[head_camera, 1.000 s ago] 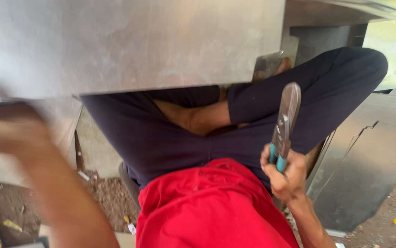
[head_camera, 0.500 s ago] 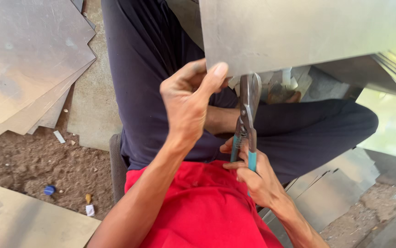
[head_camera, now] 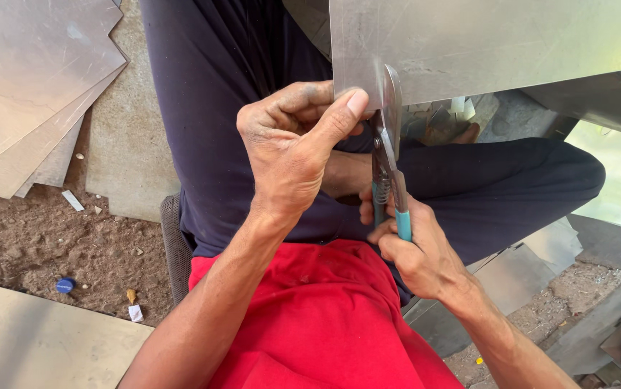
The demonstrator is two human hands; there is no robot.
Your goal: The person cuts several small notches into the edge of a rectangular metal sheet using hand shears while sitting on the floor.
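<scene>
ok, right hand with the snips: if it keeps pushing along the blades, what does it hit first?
The metal sheet. The right hand points the snips up at the sheet's lower edge, blade tips already on it beside the left hand thumb. Depth beyond is unclear.

The sheet (head_camera: 497, 43) is flat, dull grey metal with a straight lower edge, held up across the top of the view above the lap, its lower left corner pinched by the left hand (head_camera: 292, 148). The snips (head_camera: 388, 155) stand nearly upright with grey blades at that lower edge near the corner, and their teal-sleeved handles sit in the right hand (head_camera: 415, 248).
</scene>
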